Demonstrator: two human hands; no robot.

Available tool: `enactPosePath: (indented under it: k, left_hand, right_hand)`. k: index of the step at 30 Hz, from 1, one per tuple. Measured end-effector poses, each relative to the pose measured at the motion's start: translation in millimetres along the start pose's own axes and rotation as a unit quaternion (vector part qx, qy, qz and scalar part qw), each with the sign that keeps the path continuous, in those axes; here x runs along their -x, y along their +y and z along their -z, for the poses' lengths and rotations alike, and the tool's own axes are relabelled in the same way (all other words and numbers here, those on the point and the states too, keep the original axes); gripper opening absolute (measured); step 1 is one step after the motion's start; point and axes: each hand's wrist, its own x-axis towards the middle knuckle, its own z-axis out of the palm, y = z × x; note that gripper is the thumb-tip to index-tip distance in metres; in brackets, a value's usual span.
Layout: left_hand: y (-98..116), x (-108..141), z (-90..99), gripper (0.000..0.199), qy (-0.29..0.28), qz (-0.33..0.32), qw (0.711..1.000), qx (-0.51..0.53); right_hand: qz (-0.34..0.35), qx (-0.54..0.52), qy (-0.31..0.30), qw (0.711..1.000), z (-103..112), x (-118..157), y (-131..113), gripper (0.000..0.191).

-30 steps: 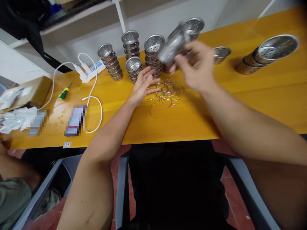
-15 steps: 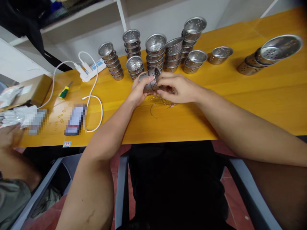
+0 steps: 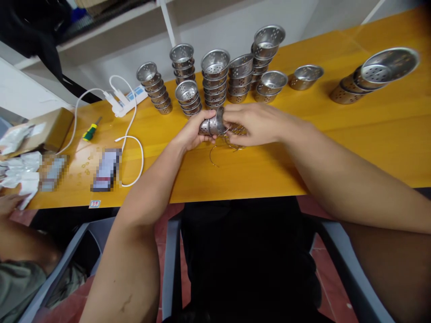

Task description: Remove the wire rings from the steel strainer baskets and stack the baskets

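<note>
My left hand (image 3: pixel 194 131) is closed around a short stack of perforated steel strainer cups (image 3: pixel 213 124), tipped on its side with the mouth toward the right. At that mouth, the fingers of my right hand (image 3: pixel 247 123) are bent and touch the rim; what they pinch is hidden. A thin wire shows at the rim by the fingertips. Several loose thin wire rings (image 3: pixel 214 157) lie on the table under and beside my right hand.
Stacks of perforated steel cups (image 3: pixel 215 67) stand along the back of the yellow table (image 3: pixel 336 152). A single cup (image 3: pixel 306 77) and a leaning stack (image 3: pixel 373 74) are at right. Left are a power strip (image 3: pixel 129 101), screwdriver (image 3: pixel 90 132), phone (image 3: pixel 107 170) and another person's hand (image 3: pixel 10 204).
My left hand has lowered the cup stack slightly and tilted it more onto its side. My right hand stays at its mouth. The other person's hand has moved down and left.
</note>
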Motion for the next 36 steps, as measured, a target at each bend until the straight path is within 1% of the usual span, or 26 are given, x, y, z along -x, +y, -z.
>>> enactPosePath:
  k: [3,5,8,14,18,21,23,25,26,27,28,30,31,32,34,36]
  left_hand:
    - [0,-2,0.5,0.053,0.002,0.004,1.000,0.011]
    - [0,-3,1.8,0.052,0.003,0.002,1.000,0.019]
    - [-2,-7,5.4,0.049,0.001,-0.008,1.000,0.024]
    - [-3,-12,12.5,0.064,-0.005,-0.025,1.000,0.014]
    - [3,-10,11.7,0.067,-0.001,-0.028,1.000,0.013]
    - [4,-11,11.6,0.066,0.000,-0.023,1.000,0.011]
    - [1,-13,14.1,0.063,0.002,-0.029,0.999,0.016]
    - [-3,-17,18.4,0.056,0.015,-0.045,0.998,0.031]
    - [-5,-20,20.6,0.052,0.027,-0.056,0.997,0.041]
    - [-7,-22,22.6,0.049,0.040,-0.068,0.996,0.050]
    - [-9,-24,24.0,0.046,0.053,-0.081,0.994,0.057]
    - [-14,-26,24.6,0.043,0.069,-0.102,0.991,0.061]
    - [-16,-27,23.9,0.042,0.071,-0.110,0.990,0.061]
    - [-17,-27,22.6,0.041,0.068,-0.117,0.989,0.059]
    - [-21,-25,19.7,0.042,0.052,-0.130,0.988,0.058]
    - [-23,-22,16.9,0.045,0.037,-0.142,0.987,0.061]
  right_hand:
    - [0.021,-0.025,0.014,0.999,-3,-2,4,0.032]
    - [0.041,-0.035,0.034,0.998,-7,-4,6,0.040]
    - [0.052,-0.062,0.062,0.995,-9,-6,7,0.046]
    - [0.037,-0.112,0.064,0.991,-2,-7,3,0.047]
    - [0.001,-0.157,0.089,0.984,0,-7,6,0.058]
    - [-0.028,-0.238,0.113,0.964,2,-7,10,0.066]
    - [-0.048,-0.311,0.127,0.941,4,-8,11,0.071]
    - [-0.069,-0.389,0.133,0.909,5,-7,13,0.075]
    - [-0.080,-0.410,0.134,0.899,4,-7,15,0.076]
    - [-0.090,-0.411,0.132,0.898,3,-6,18,0.076]
    - [-0.095,-0.387,0.126,0.908,1,-5,21,0.074]
    - [-0.086,-0.291,0.092,0.948,-6,-3,28,0.070]
    - [-0.075,-0.242,0.071,0.965,-10,-2,33,0.068]
    - [-0.064,-0.206,0.055,0.975,-14,-1,37,0.066]
    - [-0.058,-0.174,0.052,0.982,-19,2,45,0.065]
    - [-0.078,-0.180,0.089,0.977,-22,4,49,0.066]
